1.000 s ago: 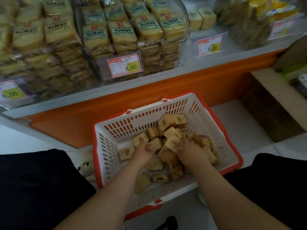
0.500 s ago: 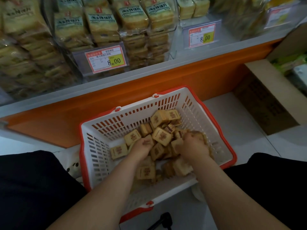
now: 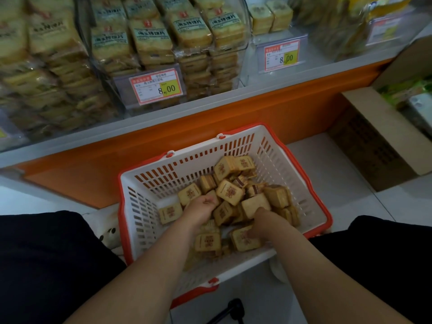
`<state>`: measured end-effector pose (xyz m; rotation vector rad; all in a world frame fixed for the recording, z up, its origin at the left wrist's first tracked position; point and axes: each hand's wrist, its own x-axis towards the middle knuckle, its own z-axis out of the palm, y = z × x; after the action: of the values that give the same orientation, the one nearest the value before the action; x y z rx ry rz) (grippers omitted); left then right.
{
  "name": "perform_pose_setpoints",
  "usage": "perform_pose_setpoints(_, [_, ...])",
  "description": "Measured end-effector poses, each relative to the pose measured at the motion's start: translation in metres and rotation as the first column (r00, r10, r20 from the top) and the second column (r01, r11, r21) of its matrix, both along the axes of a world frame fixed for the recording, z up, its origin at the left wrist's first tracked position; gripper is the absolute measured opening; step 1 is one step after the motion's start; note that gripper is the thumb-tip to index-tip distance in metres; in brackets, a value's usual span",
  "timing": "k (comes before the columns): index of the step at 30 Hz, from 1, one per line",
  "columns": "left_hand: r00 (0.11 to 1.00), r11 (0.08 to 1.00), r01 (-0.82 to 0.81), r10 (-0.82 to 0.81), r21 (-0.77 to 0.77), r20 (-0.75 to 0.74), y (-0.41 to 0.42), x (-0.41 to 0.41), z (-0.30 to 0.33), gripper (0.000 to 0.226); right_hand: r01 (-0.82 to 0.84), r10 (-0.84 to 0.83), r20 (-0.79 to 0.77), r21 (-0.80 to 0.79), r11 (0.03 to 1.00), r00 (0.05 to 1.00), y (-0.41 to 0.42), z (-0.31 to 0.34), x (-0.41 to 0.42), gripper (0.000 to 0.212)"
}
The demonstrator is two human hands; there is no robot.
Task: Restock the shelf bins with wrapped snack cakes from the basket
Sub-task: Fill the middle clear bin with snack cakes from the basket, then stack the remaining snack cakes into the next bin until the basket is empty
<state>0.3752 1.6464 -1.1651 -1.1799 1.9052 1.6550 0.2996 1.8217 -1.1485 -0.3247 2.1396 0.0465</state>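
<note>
head: worn, looks forward-down | close over basket (image 3: 149, 206) (shelf bins (image 3: 163, 54) beyond) | single view

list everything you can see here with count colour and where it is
basket: one, white with a red rim, on the floor below the shelf
snack cakes: a loose pile, too many to count, tan wrappers with red print, inside the basket
shelf bins: several, clear plastic, in a row on the shelf
bread packs: many, yellowish in clear wrap, stacked in the left and middle bins
price tags: two readable, red and white with a yellow patch, on the bin fronts
shelf: one, grey edge over an orange panel, behind the basket
cardboard box: one, brown, open, on the floor at right
left hand: fingers curled among the cakes
right hand: gripping cakes near the front of the pile
</note>
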Motion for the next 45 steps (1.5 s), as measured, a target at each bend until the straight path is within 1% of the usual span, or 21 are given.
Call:
perform_pose_setpoints(2, [1.000, 1.000, 0.011, -0.011, 0.009, -0.005, 0.001, 0.003, 0.003, 0.012, 0.022, -0.021, 0.027, -0.060, 0.998, 0.999, 0.002, 0.004, 0.000, 0.039])
perform_pose_setpoints(4, [1.000, 0.999, 0.015, -0.015, 0.049, 0.001, 0.001, 0.006, 0.011, 0.013, 0.157, -0.145, 0.074, -0.207, 0.966, 0.987, 0.005, 0.013, -0.002, 0.028])
perform_pose_setpoints(6, [1.000, 0.988, 0.019, -0.021, 0.153, 0.009, 0.000, 0.005, 0.020, 0.038, 0.338, -0.299, 0.159, -0.384, 0.859, 0.941, 0.007, 0.031, -0.009, 0.015])
perform_pose_setpoints(8, [1.000, 0.955, -0.007, 0.010, 0.296, -0.008, 0.001, 0.002, 0.034, 0.051, 0.495, -0.414, 0.272, -0.493, 0.715, 0.869, 0.006, 0.054, -0.017, 0.017])
perform_pose_setpoints(10, [0.988, 0.892, -0.062, 0.119, 0.447, -0.101, 0.003, -0.002, 0.049, 0.043, 0.590, -0.467, 0.362, -0.545, 0.597, 0.807, 0.004, 0.078, -0.024, 0.030])
perform_pose_setpoints(12, [0.954, 0.862, -0.060, 0.198, 0.503, -0.226, 0.006, -0.008, 0.063, 0.032, 0.602, -0.461, 0.389, -0.561, 0.567, 0.797, 0.004, 0.100, -0.031, 0.032])
perform_pose_setpoints(14, [0.918, 0.865, -0.021, 0.215, 0.501, -0.333, 0.010, -0.012, 0.080, 0.031, 0.597, -0.430, 0.413, -0.567, 0.568, 0.802, 0.007, 0.124, -0.038, 0.028])
perform_pose_setpoints(17, [0.881, 0.884, 0.005, 0.217, 0.468, -0.420, 0.012, -0.015, 0.109, 0.025, 0.535, -0.386, 0.371, -0.596, 0.599, 0.845, 0.010, 0.164, -0.052, 0.032])
perform_pose_setpoints(20, [0.834, 0.909, -0.017, 0.243, 0.416, -0.495, 0.010, -0.020, 0.145, 0.022, 0.263, -0.229, 0.136, -0.627, 0.733, 0.964, -0.001, 0.215, -0.067, 0.041])
perform_pose_setpoints(23, [0.775, 0.982, -0.044, 0.151, 0.186, -0.614, 0.006, -0.032, 0.189, 0.015, -0.040, -0.031, -0.100, -0.635, 0.772, 0.995, -0.022, 0.262, -0.078, 0.023])
perform_pose_setpoints(25, [0.737, 0.995, -0.086, 0.104, 0.060, -0.668, 0.002, -0.045, 0.220, 0.021, -0.148, 0.016, -0.204, -0.653, 0.743, 0.979, -0.033, 0.283, -0.085, 0.014])
perform_pose_setpoints(27, [0.704, 0.994, -0.113, 0.078, -0.002, -0.705, -0.005, -0.060, 0.248, 0.031, -0.155, -0.005, -0.213, -0.726, 0.670, 0.977, -0.038, 0.297, -0.096, 0.015])
perform_pose_setpoints(32, [0.682, 0.958, -0.069, -0.159, -0.280, -0.714, -0.018, -0.099, 0.287, 0.040, 0.050, -0.108, -0.005, -0.862, 0.504, 0.994, -0.033, 0.317, -0.140, 0.021])
perform_pose_setpoints(33, [0.680, 0.907, -0.059, -0.269, -0.417, -0.682, -0.022, -0.107, 0.288, 0.046, 0.083, -0.145, 0.015, -0.875, 0.477, 0.989, -0.031, 0.318, -0.151, 0.021])
perform_pose_setpoints(34, [0.677, 0.803, -0.058, -0.405, -0.593, -0.615, -0.027, -0.114, 0.288, 0.052, 0.131, -0.201, 0.045, -0.889, 0.440, 0.979, -0.029, 0.317, -0.163, 0.021])
perform_pose_setpoints(36, [0.656, 0.465, -0.049, -0.652, -0.884, -0.380, -0.039, -0.128, 0.285, 0.060, 0.253, -0.356, 0.131, -0.912, 0.322, 0.925, -0.025, 0.312, -0.190, 0.024])
perform_pose_setpoints(37, [0.653, 0.304, -0.031, -0.715, -0.952, -0.249, -0.043, -0.136, 0.284, 0.061, 0.296, -0.432, 0.163, -0.919, 0.262, 0.887, -0.025, 0.309, -0.202, 0.027])
perform_pose_setpoints(38, [0.661, 0.190, 0.008, -0.738, -0.982, -0.137, -0.047, -0.145, 0.282, 0.060, 0.313, -0.491, 0.171, -0.923, 0.224, 0.854, -0.025, 0.306, -0.213, 0.028])
perform_pose_setpoints(40, [0.679, 0.083, 0.089, -0.734, -0.993, 0.000, -0.052, -0.158, 0.279, 0.062, 0.287, -0.555, 0.109, -0.926, 0.245, 0.825, -0.032, 0.296, -0.232, 0.020])
perform_pose_setpoints(43, [0.666, 0.024, 0.133, -0.743, -0.991, 0.071, -0.056, -0.171, 0.274, 0.065, 0.246, -0.580, -0.006, -0.902, 0.355, 0.815, -0.052, 0.285, -0.257, 0.019])
perform_pose_setpoints(45, [0.653, 0.005, 0.119, -0.753, -0.993, 0.075, -0.059, -0.173, 0.273, 0.066, 0.204, -0.561, -0.115, -0.856, 0.474, 0.820, -0.068, 0.284, -0.271, 0.021])
